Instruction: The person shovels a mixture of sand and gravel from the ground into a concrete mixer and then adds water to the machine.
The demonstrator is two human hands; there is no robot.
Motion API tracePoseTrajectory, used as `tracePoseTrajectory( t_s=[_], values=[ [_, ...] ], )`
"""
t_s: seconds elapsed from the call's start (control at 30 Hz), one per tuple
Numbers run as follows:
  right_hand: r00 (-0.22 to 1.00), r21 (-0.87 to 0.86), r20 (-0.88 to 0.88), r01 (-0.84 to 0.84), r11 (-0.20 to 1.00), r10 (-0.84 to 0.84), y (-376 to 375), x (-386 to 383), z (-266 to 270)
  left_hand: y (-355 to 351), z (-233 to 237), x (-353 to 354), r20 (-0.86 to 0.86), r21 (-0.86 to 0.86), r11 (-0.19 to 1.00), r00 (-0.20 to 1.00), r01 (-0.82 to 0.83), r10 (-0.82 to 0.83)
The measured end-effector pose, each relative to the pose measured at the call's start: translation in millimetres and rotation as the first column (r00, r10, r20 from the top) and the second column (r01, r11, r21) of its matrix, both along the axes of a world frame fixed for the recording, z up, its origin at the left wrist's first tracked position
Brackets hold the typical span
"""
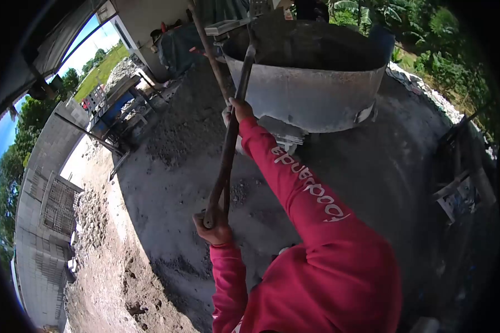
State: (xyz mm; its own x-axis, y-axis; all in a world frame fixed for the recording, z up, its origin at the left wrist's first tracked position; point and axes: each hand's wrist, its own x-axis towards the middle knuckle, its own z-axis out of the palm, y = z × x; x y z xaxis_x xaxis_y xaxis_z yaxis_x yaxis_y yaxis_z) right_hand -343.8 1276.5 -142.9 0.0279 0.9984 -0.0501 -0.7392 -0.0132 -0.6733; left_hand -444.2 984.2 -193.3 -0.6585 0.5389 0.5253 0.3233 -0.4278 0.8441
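My left hand (pixel 214 228) is closed around the grip at the lower end of a long-handled shovel (pixel 230 147). Farther up the shaft, my right hand (pixel 240 111) is wrapped around the wood. The shovel slants up and away to the rim of a big round metal tub (pixel 311 97). Its metal socket reaches that rim; I cannot clearly make out the blade against the grey material in the tub. A second wooden pole (pixel 205 47) runs close to the shovel's shaft, left of the tub. Both my arms are in pink sleeves.
A heap of dark grey sand or gravel (pixel 178 122) lies left of the tub. Grey powdery ground surrounds me. At the left stand a concrete block wall (pixel 41 216) and a pile of stones (pixel 91 219). Wooden boards (pixel 461 194) lean at right, with plants (pixel 444 50) behind.
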Motion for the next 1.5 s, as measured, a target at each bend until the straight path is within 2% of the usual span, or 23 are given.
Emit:
tracePoseTrajectory(
  t_s=[0.03,0.07,0.13,0.27,0.37,0.4,0.47,0.5,0.63,0.67,0.73,0.83,0.87,0.97,1.03,1.07,1.13,1.27,1.33,1.4,1.43,1.47,1.5],
  values=[
    [0.999,-0.015,-0.048,0.013,1.0,-0.013,15.4,20.0,-5.8,15.8,-2.5,11.3,-0.2,0.002,0.999,0.979,0.05,-0.049],
    [0.998,-0.02,-0.053,0.038,0.999,-0.039,19.2,35.8,-22.2,18.4,-9.7,23.3,-0.204,-0.004,0.997,0.976,0.076,-0.075],
    [0.973,-0.137,0.232,0.051,0.989,-0.018,38.9,61.6,-69.4,18.5,-29.3,41.3,-0.517,-0.114,0.98,0.833,0.161,-0.197],
    [0.945,-0.04,0.316,-0.076,0.996,0.085,-44.8,70.6,-94.8,-49.8,-86.3,16.7,-0.627,-0.174,0.965,0.734,0.197,-0.262],
    [0.975,-0.008,0.198,-0.105,0.994,0.105,-76.1,54.7,-78.7,-123.9,-101.7,7.7,-0.389,-0.26,0.963,0.904,0.074,-0.175],
    [0.982,-0.053,0.125,-0.136,0.989,0.141,-76.2,44.2,-80.2,-150.4,-109.5,0.9,-0.166,-0.337,0.941,0.985,-0.006,-0.053],
    [0.968,-0.186,-0.007,-0.248,0.951,0.251,-65.0,12.9,-107.2,-205.9,-110.4,-0.2,0.297,-0.396,0.915,0.932,-0.077,0.207],
    [0.945,-0.343,-0.024,-0.315,0.885,0.327,-68.2,-6.0,-128.2,-222.0,-102.4,-1.9,0.515,-0.349,0.932,0.811,-0.098,0.278],
    [0.749,-0.625,0.055,-0.49,0.608,0.66,-139.2,-111.5,-275.2,-301.1,-76.5,14.7,0.485,-0.486,0.813,0.676,-0.319,0.555],
    [0.63,-0.643,0.076,-0.562,0.521,0.773,-176.6,-131.6,-293.1,-323.6,-63.9,24.1,0.503,-0.491,0.767,0.585,-0.412,0.637],
    [0.392,-0.715,0.032,-0.634,0.295,0.919,-261.2,-171.5,-323.6,-374.4,-37.4,36.4,0.584,-0.57,0.732,0.443,-0.372,0.68],
    [-0.037,-0.82,-0.089,-0.565,-0.094,0.995,-390.0,-221.6,-353.2,-438.7,-14.9,62.7,0.688,-0.528,0.685,0.22,-0.502,0.691],
    [-0.167,-0.83,-0.121,-0.524,-0.192,0.979,-430.7,-241.1,-368.4,-453.3,-14.6,70.9,0.734,-0.489,0.672,0.154,-0.555,0.662],
    [-0.399,-0.864,-0.047,-0.444,-0.238,0.916,-559.7,-305.0,-383.9,-484.2,-22.4,59.3,0.756,-0.482,0.534,-0.022,-0.695,0.654],
    [-0.574,-0.872,0.065,-0.43,-0.233,0.816,-632.8,-350.8,-424.9,-499.7,-28.0,24.5,0.837,-0.408,0.377,-0.175,-0.831,0.519],
    [-0.573,-0.868,0.068,-0.438,-0.235,0.817,-670.5,-385.6,-423.3,-512.6,-34.1,-10.3,0.837,-0.402,0.377,-0.168,-0.835,0.521],
    [-0.621,-0.9,0.153,-0.41,-0.152,0.769,-715.6,-412.6,-414.5,-519.8,-43.3,-55.6,0.927,-0.348,0.223,-0.298,-0.911,0.228],
    [-0.606,-0.889,0.114,-0.415,-0.191,0.787,-759.6,-489.1,-358.1,-534.0,-71.9,-204.1,0.971,-0.234,0.166,-0.22,-0.958,0.097],
    [-0.544,-0.624,0.408,-0.752,-0.211,0.734,-763.2,-525.7,-373.5,-539.3,-115.3,-310.8,0.984,-0.167,0.151,-0.157,-0.974,0.081],
    [-0.673,-0.627,0.2,-0.647,-0.435,0.712,-748.7,-582.7,-359.2,-541.4,-232.4,-429.4,0.854,-0.404,0.144,-0.316,-0.903,0.413],
    [-0.669,-0.636,0.196,-0.643,-0.426,0.717,-750.8,-589.1,-336.1,-541.9,-244.0,-465.3,0.867,-0.35,0.164,-0.252,-0.922,0.43],
    [-0.629,-0.551,0.628,-0.775,-0.308,0.458,-750.7,-604.2,-296.0,-543.5,-240.6,-485.4,0.873,-0.346,0.171,-0.249,-0.922,0.42],
    [-0.432,-0.4,0.899,-0.879,-0.26,0.077,-748.8,-619.2,-266.0,-543.5,-231.9,-503.2,0.923,-0.235,0.2,-0.154,-0.951,0.353]
  ],
)
